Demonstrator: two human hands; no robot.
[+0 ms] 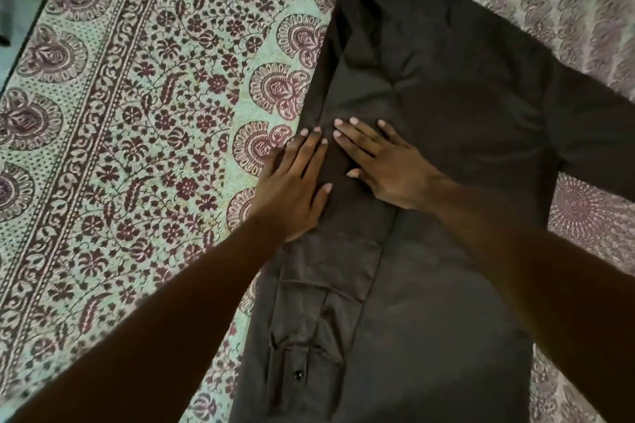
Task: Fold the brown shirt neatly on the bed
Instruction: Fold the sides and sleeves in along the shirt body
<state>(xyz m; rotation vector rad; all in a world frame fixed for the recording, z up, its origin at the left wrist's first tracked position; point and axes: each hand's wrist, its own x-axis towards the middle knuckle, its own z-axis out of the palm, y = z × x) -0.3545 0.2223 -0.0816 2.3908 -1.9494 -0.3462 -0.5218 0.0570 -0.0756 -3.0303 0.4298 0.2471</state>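
The brown shirt (446,106) lies back-up on the bed, its collar at the far end. Its left side is folded inward, and the folded sleeve runs down the left edge to a buttoned cuff (302,371) near me. The right sleeve (594,134) still spreads out to the right. My left hand (295,185) rests flat on the folded left edge, fingers apart and partly on the bedsheet. Just right of it, my right hand (381,161) presses flat on the folded strip, fingers spread. Neither hand grips any cloth.
The bed is covered by a pale green bedsheet (137,120) with a maroon floral print and a banded border. The bed's left edge (31,31) runs diagonally at the upper left, with dark floor beyond it.
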